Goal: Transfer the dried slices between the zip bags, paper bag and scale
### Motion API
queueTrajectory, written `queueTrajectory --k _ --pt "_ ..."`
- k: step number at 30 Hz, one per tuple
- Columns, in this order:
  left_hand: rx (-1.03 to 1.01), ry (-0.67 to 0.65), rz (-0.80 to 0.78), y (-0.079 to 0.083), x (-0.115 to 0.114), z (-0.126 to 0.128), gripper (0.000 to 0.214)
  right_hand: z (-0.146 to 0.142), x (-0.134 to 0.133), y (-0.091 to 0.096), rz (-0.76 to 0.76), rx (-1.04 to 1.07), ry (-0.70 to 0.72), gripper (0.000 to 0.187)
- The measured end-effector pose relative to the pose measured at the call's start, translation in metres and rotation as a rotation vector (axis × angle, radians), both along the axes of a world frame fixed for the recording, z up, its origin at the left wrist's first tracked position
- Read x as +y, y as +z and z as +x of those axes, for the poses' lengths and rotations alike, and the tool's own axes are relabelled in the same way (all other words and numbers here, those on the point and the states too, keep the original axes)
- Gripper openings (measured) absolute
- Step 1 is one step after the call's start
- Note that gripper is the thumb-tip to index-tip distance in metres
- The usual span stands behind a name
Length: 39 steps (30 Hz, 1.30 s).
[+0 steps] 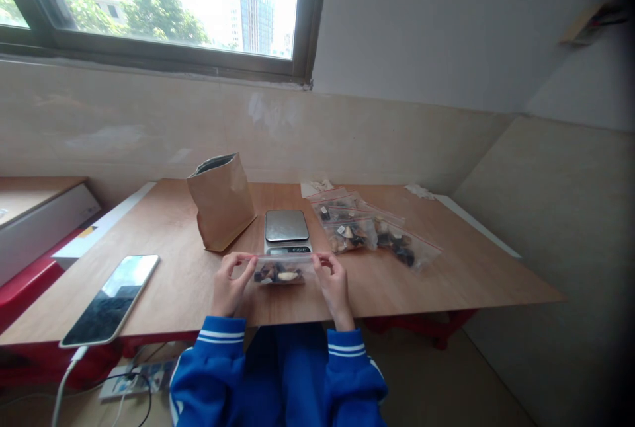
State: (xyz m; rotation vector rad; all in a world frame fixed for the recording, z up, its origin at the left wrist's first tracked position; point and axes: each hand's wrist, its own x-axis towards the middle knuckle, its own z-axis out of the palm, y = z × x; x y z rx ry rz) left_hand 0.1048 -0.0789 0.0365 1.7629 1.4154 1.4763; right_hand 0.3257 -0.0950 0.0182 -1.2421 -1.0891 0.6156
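Observation:
A clear zip bag (pixel 285 272) with dark and pale dried pieces in its bottom is stretched between my two hands at the table's front edge. My left hand (pixel 231 285) pinches the left end of the bag's top edge. At the right end of that edge, my right hand (pixel 333 281) pinches it too. Just behind the bag lies a digital kitchen scale (pixel 286 225) with a metal plate, its display partly covered by the bag's top. An open brown paper pouch (pixel 224 205) stands upright to the left of the scale.
Several filled zip bags (pixel 354 232) lie in an overlapping heap right of the scale. A phone (pixel 112 298) with a white charging cable (pixel 69 374) rests at the table's left. Crumpled white scraps (pixel 421 192) lie along the back edge, near the wall (pixel 387 143).

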Motion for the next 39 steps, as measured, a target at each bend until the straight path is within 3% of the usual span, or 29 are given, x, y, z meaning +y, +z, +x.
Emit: queueTrajectory --k 9,13,19,29,39 --pt "-0.265 -0.230 -0.243 -0.002 0.000 0.002 0.026 -0.002 -0.001 -0.003 -0.028 0.242 0.216 0.024" --pt "-0.232 -0.230 -0.249 0.000 -0.002 0.005 0.027 -0.003 0.001 -0.007 -0.044 0.273 0.224 0.028" --pt "-0.203 -0.165 -0.136 0.001 -0.001 0.009 0.024 -0.003 0.002 -0.005 -0.066 0.246 0.195 0.031" --pt "-0.101 -0.091 -0.065 0.003 -0.002 0.012 0.022 -0.004 0.001 -0.006 -0.008 0.238 0.129 0.023" --pt "-0.347 -0.274 -0.290 0.004 -0.005 0.018 0.029 -0.008 -0.003 0.001 -0.009 0.316 0.267 0.027"
